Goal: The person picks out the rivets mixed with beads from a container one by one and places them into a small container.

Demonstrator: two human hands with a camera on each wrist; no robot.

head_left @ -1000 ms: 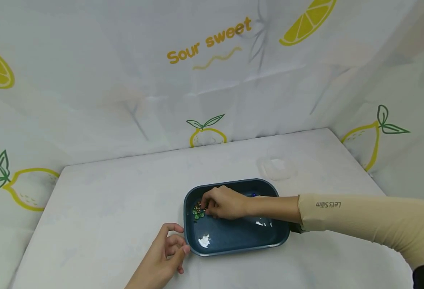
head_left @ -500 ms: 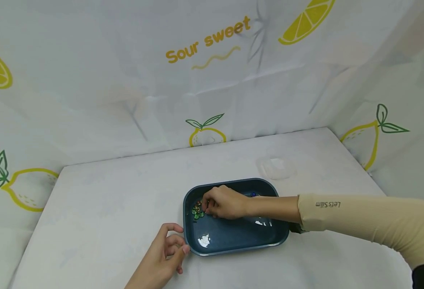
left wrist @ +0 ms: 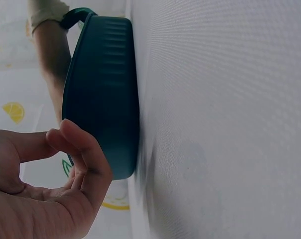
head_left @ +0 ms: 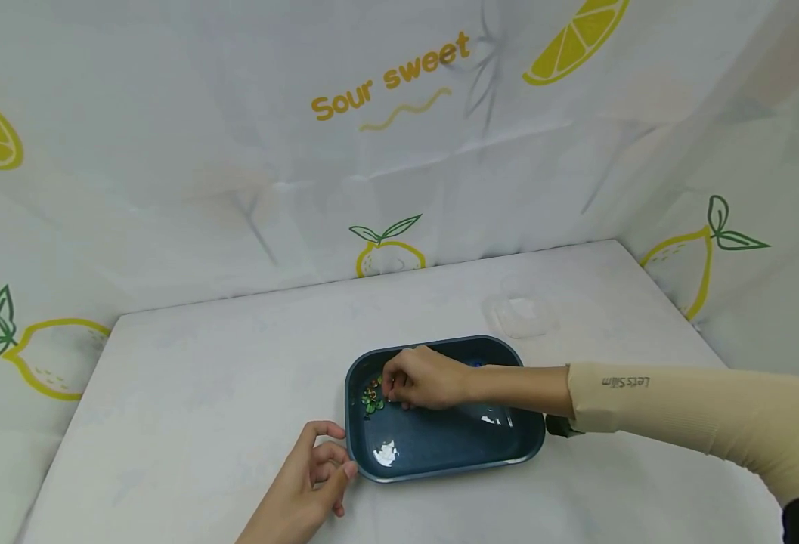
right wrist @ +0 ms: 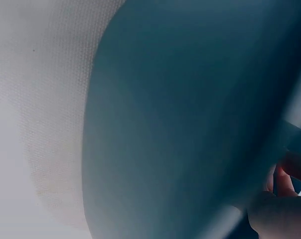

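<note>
1. Pieces, small and glossy in green and orange, lie clustered inside the left end of a dark blue, round-cornered rectangular tray.
2. The right hand reaches in beside them, fingertips bunched narrowly (whether they pinch anything, one cannot tell).
3. The left hand, fingers loosely bent, rests against the tray's near left corner.
4. Beyond, a clear, squarish plastic object lies on the white table.
</note>
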